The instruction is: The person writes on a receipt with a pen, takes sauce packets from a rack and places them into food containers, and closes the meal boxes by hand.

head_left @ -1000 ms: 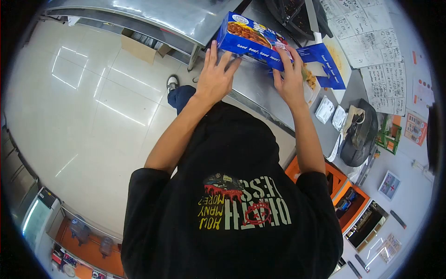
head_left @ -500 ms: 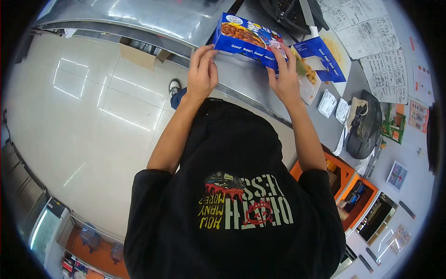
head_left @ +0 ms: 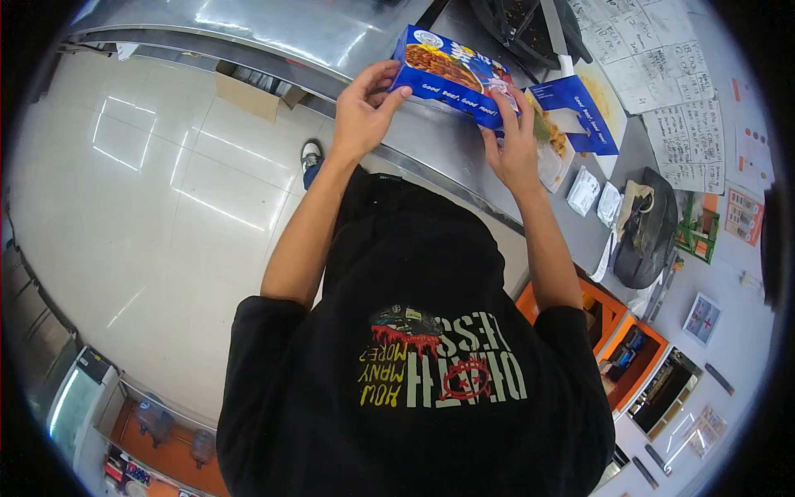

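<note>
A blue printed cardboard food box (head_left: 443,70), with a food picture and "Good Beef, Good Mood!" on it, is at the edge of the metal counter. My left hand (head_left: 367,112) grips its left end, thumb against the front side. My right hand (head_left: 511,142) holds the right end, fingers over the top and thumb low at the front. Just right of that hand stands a second blue box with its lid (head_left: 571,99) raised. Food (head_left: 553,132) shows inside it, partly hidden by my fingers.
Two silver packets (head_left: 583,190) lie on the metal counter (head_left: 431,145), near a black object (head_left: 648,232). A black pan (head_left: 526,37) with a knife (head_left: 553,29) across it sits at the back. Handwritten papers (head_left: 683,137) are to the right. A cardboard box (head_left: 248,95) is below the counter.
The blue box has shifted slightly right and tilted a little. My left hand has moved up along its left end, with the thumb now on the front side.
</note>
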The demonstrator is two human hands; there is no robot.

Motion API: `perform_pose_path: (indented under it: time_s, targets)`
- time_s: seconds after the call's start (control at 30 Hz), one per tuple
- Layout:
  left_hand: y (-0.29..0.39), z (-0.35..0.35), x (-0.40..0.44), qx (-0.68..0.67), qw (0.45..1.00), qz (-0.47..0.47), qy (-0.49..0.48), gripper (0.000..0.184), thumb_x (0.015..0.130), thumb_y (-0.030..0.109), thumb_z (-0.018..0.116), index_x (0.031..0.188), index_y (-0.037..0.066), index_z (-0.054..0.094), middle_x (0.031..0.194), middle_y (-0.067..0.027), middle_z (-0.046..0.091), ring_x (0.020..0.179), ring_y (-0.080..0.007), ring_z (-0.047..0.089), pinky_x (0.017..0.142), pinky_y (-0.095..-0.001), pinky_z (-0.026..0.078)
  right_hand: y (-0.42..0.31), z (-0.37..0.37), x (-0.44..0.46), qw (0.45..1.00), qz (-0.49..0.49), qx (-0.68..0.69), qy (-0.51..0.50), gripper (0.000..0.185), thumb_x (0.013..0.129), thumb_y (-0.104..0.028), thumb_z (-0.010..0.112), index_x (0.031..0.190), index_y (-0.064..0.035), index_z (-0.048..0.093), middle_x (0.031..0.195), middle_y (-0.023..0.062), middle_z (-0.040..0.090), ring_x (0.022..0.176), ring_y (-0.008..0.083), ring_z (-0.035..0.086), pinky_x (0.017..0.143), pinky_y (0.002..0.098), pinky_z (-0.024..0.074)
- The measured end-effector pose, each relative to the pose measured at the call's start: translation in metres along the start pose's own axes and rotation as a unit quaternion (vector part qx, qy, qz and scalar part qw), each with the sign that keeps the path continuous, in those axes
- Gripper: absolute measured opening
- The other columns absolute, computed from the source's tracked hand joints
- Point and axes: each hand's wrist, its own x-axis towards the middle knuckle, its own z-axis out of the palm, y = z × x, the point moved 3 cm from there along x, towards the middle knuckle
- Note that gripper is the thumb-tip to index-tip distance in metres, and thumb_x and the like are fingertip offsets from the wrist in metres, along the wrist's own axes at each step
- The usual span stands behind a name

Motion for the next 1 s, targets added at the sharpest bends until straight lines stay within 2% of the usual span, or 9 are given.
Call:
perform_pose_path:
  time_s: [0.1,0.23,0.33,0.4,0.5,0.63,0.73,0.83,1.0]
  targets:
    - [-0.005,-0.001,0.002,-0.055,0.998,-0.009,0.007,0.052,0.087,0.004,0.083,0.135,0.001,0.063,0.127,-0.0098,0.069,0.114,-0.0181,0.063,0.093,-0.0304,0.057,0.000,0.000,0.001,1.000,0.014,0.004,-0.004,0.062,0.089,-0.008,0.076,0.147,-0.0147,0.055,0.152,0.0210,0.045,0.132,0.0441,0.055,0.105,0.0468,0.0520]
    - [0.010,0.010,0.002,0.057,0.998,-0.015,0.038,0.058,0.085,0.024,0.087,0.134,0.001,0.064,0.125,-0.0125,0.069,0.111,-0.0209,0.065,0.093,-0.0346,0.056,-0.005,0.002,-0.002,1.000,0.030,0.002,0.000,0.062,0.090,-0.010,0.077,0.147,-0.0146,0.055,0.151,0.0210,0.045,0.131,0.0436,0.056,0.104,0.0466,0.0522]
    - [0.020,0.015,0.007,0.164,0.983,-0.062,0.060,0.069,0.083,0.043,0.087,0.134,0.002,0.064,0.123,-0.0142,0.069,0.110,-0.0225,0.066,0.091,-0.0371,0.055,-0.007,0.002,0.001,0.999,-0.013,-0.021,0.021,0.067,0.087,-0.010,0.078,0.149,-0.0185,0.054,0.152,0.0222,0.043,0.109,0.0417,0.067,0.088,0.0454,0.0602]
    - [0.031,0.016,0.013,0.166,0.978,-0.116,0.044,0.079,0.081,0.053,0.086,0.136,0.003,0.062,0.121,-0.0150,0.069,0.109,-0.0233,0.066,0.089,-0.0378,0.054,-0.003,0.007,0.002,0.999,-0.022,-0.016,0.028,0.066,0.087,-0.009,0.078,0.148,-0.0188,0.055,0.151,0.0225,0.044,0.111,0.0422,0.066,0.088,0.0453,0.0604]
    - [0.044,0.010,0.026,0.008,0.966,-0.255,0.037,0.084,0.082,0.051,0.085,0.142,0.001,0.055,0.120,-0.0142,0.070,0.109,-0.0219,0.066,0.088,-0.0352,0.053,-0.003,0.008,-0.002,0.999,-0.025,-0.003,0.032,0.065,0.087,-0.008,0.077,0.147,-0.0191,0.056,0.150,0.0230,0.044,0.114,0.0430,0.066,0.088,0.0458,0.0604]
    - [0.045,0.000,0.041,-0.013,0.952,-0.305,-0.007,0.068,0.083,0.040,0.087,0.134,0.004,0.059,0.110,-0.0073,0.068,0.101,-0.0152,0.064,0.085,-0.0331,0.050,-0.007,0.008,-0.001,0.999,-0.006,0.017,0.033,0.057,0.091,-0.005,0.074,0.145,-0.0142,0.058,0.151,0.0226,0.045,0.124,0.0413,0.061,0.097,0.0431,0.0574]
    - [0.032,-0.005,0.043,-0.035,0.955,-0.296,0.002,0.064,0.084,0.032,0.087,0.134,0.004,0.058,0.110,-0.0069,0.069,0.099,-0.0131,0.064,0.082,-0.0288,0.051,-0.002,0.009,-0.003,0.999,0.004,0.032,0.017,0.060,0.089,-0.002,0.073,0.145,-0.0157,0.058,0.151,0.0220,0.045,0.122,0.0411,0.062,0.096,0.0431,0.0580]
    - [0.027,-0.004,0.035,-0.015,0.960,-0.277,0.033,0.058,0.086,0.027,0.086,0.132,0.004,0.061,0.109,-0.0073,0.070,0.094,-0.0118,0.064,0.078,-0.0258,0.051,0.001,0.009,-0.003,0.999,-0.038,0.005,0.038,0.071,0.080,0.003,0.073,0.145,-0.0234,0.059,0.151,0.0210,0.046,0.115,0.0419,0.066,0.087,0.0449,0.0609]
    - [0.018,0.000,0.024,0.101,0.980,-0.158,0.061,0.052,0.091,0.032,0.080,0.128,-0.001,0.065,0.113,-0.0156,0.071,0.100,-0.0202,0.068,0.084,-0.0299,0.053,0.002,0.009,-0.005,0.998,-0.026,0.033,0.049,0.072,0.077,0.007,0.070,0.141,-0.0240,0.064,0.149,0.0186,0.050,0.113,0.0376,0.067,0.086,0.0420,0.0611]
